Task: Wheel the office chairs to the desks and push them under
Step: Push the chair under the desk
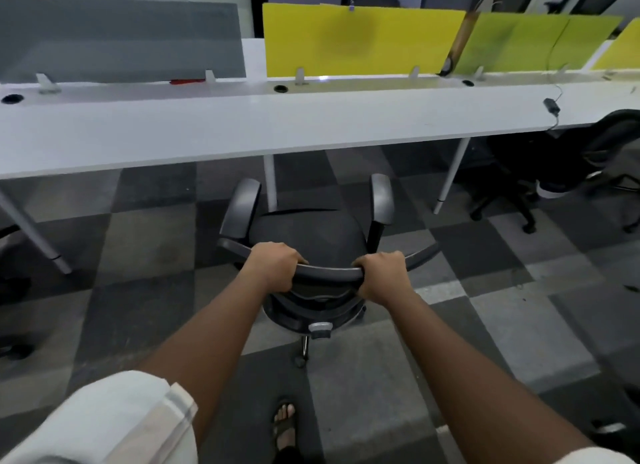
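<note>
A black office chair [308, 235] with two armrests stands on the carpet just in front of the long white desk [242, 127], seat facing the desk. My left hand [275, 266] grips the top edge of the chair's backrest on its left side. My right hand [382, 273] grips the same top edge on its right side. The fronts of the armrests reach close to the desk's front edge. A white desk leg [270, 183] stands straight ahead of the seat.
A grey divider [117, 40] and yellow dividers [360, 40] line the back of the desk. Another black chair [568, 172] is tucked under the desk at the right. A cable adapter [551, 105] lies on the desktop. Angled desk legs stand left [31, 231] and right [452, 176].
</note>
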A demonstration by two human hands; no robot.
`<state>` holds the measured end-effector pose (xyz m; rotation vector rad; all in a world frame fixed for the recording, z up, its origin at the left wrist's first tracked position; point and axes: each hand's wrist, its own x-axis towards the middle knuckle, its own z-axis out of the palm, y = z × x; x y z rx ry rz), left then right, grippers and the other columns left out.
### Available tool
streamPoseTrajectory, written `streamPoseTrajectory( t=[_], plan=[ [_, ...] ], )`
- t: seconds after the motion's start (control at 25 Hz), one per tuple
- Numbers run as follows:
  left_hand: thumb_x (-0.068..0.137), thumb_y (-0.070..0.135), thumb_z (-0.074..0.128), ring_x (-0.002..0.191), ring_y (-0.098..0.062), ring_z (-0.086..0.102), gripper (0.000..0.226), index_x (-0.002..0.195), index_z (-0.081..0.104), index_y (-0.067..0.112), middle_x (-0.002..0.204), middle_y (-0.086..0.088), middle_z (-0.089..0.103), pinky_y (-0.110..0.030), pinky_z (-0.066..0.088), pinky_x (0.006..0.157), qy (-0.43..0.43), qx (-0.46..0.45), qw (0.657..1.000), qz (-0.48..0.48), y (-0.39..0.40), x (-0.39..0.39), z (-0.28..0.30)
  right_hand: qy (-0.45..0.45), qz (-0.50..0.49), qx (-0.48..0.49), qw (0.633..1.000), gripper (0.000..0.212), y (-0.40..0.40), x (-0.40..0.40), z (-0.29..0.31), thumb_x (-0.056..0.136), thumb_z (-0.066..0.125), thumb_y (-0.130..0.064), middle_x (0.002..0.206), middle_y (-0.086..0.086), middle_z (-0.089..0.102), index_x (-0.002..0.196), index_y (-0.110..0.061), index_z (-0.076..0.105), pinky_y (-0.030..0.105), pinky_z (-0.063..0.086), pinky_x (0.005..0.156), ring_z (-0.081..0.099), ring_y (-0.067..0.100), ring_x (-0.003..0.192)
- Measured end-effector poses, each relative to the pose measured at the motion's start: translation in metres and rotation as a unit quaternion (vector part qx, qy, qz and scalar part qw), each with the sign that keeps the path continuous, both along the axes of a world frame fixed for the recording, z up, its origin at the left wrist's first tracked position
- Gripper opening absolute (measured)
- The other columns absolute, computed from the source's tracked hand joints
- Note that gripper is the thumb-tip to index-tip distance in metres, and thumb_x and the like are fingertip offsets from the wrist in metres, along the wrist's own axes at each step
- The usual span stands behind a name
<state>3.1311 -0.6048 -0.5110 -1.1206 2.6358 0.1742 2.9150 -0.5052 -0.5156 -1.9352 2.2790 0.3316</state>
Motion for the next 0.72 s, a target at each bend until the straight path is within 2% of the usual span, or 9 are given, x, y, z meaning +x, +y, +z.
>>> streamPoseTrajectory(
  t=[0.08, 0.24, 0.52, 0.72],
  plan=[
    [0.076, 0.029, 0.059, 0.107, -0.02, 0.067, 0.057, 0.128, 0.061, 0.053, 0.115, 0.01, 0.071, -0.037, 0.055, 0.087, -0.001, 0.0, 1.0, -0.018, -0.009, -0.041, -0.002, 0.005, -0.025, -0.021, 0.999, 0.041, -0.005, -0.037, -0.001, 0.072, 0.068, -0.033, 0.102, -0.011, 0.073, 0.112, -0.041, 0.072, 0.038, 0.035, 0.09, 0.064, 0.02, 0.104],
    [0.078, 0.033, 0.065, 0.103, -0.023, 0.069, 0.048, 0.125, 0.066, 0.044, 0.109, 0.005, 0.072, -0.034, 0.052, 0.081, 0.009, 0.001, 0.999, -0.036, -0.034, -0.123, -0.005, 0.037, -0.051, 0.016, 0.998, 0.042, -0.035, -0.114, 0.008, 0.082, 0.065, -0.034, 0.11, -0.011, 0.069, 0.122, -0.05, 0.067, 0.038, 0.033, 0.093, 0.058, 0.022, 0.111],
    [0.08, 0.031, 0.065, 0.095, -0.023, 0.069, 0.038, 0.117, 0.07, 0.037, 0.1, 0.005, 0.072, -0.032, 0.048, 0.072, 0.019, -0.001, 0.998, -0.061, -0.075, -0.234, -0.005, 0.049, -0.093, 0.021, 0.994, 0.036, -0.068, -0.221, 0.009, 0.085, 0.061, -0.036, 0.101, -0.013, 0.069, 0.115, -0.053, 0.069, 0.037, 0.032, 0.092, 0.057, 0.019, 0.105],
    [0.08, 0.032, 0.064, 0.093, -0.023, 0.068, 0.037, 0.116, 0.07, 0.038, 0.098, 0.005, 0.071, -0.031, 0.045, 0.069, 0.025, -0.011, 0.998, -0.049, -0.102, -0.315, -0.007, 0.045, -0.091, 0.01, 0.995, 0.041, -0.1, -0.307, 0.003, 0.082, 0.061, -0.028, 0.103, -0.015, 0.069, 0.114, -0.052, 0.07, 0.037, 0.031, 0.093, 0.057, 0.018, 0.107]
  ],
)
